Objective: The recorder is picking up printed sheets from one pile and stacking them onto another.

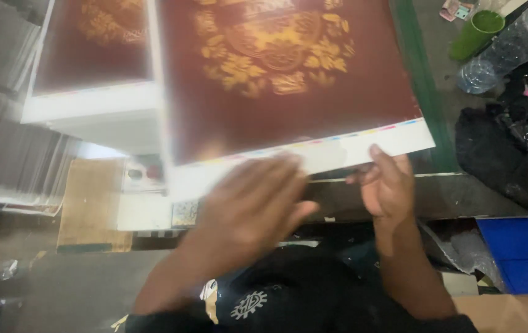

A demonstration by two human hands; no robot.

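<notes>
A large printed sheet, dark red with a gold ornamental pattern and a white border, lies in front of me. My right hand pinches its near white edge, thumb on top. My left hand, blurred, hovers flat with fingers together over the sheet's near left edge; whether it touches the paper is unclear. A stack of similar red sheets stands at the left.
A green cup and a clear plastic bottle lie at the upper right beside dark cloth. A green strip runs along the sheet's right side. Brown cardboard sits lower left, a blue surface lower right.
</notes>
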